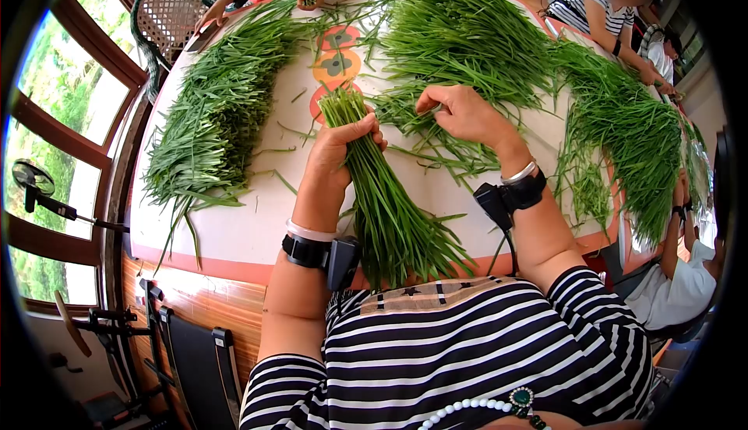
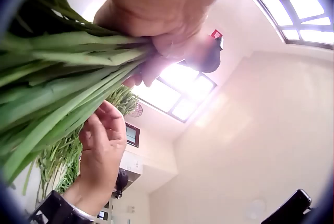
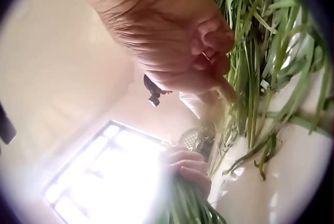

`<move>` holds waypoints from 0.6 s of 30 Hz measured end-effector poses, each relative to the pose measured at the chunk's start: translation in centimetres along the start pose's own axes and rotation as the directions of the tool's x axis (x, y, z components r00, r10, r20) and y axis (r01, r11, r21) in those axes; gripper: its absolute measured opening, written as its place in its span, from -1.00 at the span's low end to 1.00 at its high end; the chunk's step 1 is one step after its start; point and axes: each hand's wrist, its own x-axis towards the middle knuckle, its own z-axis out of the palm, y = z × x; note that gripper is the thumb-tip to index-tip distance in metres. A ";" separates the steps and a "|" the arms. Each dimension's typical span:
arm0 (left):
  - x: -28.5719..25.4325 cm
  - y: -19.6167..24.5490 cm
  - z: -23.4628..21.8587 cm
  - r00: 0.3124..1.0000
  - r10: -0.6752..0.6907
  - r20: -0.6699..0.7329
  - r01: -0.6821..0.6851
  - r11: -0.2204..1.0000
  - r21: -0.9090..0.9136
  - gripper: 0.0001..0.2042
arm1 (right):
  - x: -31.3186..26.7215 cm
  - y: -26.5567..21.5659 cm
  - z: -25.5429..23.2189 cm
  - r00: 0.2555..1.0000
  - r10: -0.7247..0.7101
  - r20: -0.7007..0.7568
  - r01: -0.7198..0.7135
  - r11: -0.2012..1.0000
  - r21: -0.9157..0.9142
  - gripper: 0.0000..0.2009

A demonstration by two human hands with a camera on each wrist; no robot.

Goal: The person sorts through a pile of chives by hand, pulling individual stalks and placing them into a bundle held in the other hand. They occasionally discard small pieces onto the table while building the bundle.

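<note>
A bundle of long green stalks (image 1: 386, 188) is gripped by my left hand (image 1: 343, 146) near its cut ends, the leaves trailing down toward my body. The left wrist view shows the same bundle (image 2: 68, 78) running from my left hand (image 2: 162, 15). To the right of the bundle, my right hand (image 1: 471, 118) is raised over loose stalks on the table, fingers bent with thumb and forefinger close together. In the right wrist view my right hand (image 3: 182, 51) has its fingers curled near loose stalks (image 3: 250, 78); whether it pinches anything is unclear.
Large heaps of green stalks lie at the left (image 1: 218, 111), back (image 1: 467, 33) and right (image 1: 623, 134) of the white table (image 1: 265, 231). Other people work around its far and right edges. A wicker chair (image 1: 167, 17) stands at the back left, near windows.
</note>
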 end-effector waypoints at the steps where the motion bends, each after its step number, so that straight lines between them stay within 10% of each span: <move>1: 0.0 0.0 0.0 1.000 -0.005 0.000 0.005 1.000 -0.010 -0.79 | -0.2 0.3 0.1 1.000 -0.014 -0.005 0.013 0.992 -0.122 -0.73; 8: 0.0 0.1 0.1 0.999 0.009 0.036 -0.009 1.000 0.017 -0.81 | -0.6 -1.2 2.0 0.988 -0.079 -0.133 -0.014 0.810 -0.586 -0.83; 18: -0.4 0.1 0.7 1.000 0.019 -0.002 -0.019 0.999 0.028 -0.77 | -0.3 -0.3 2.8 0.989 -0.056 -0.140 -0.015 0.885 -0.465 -0.88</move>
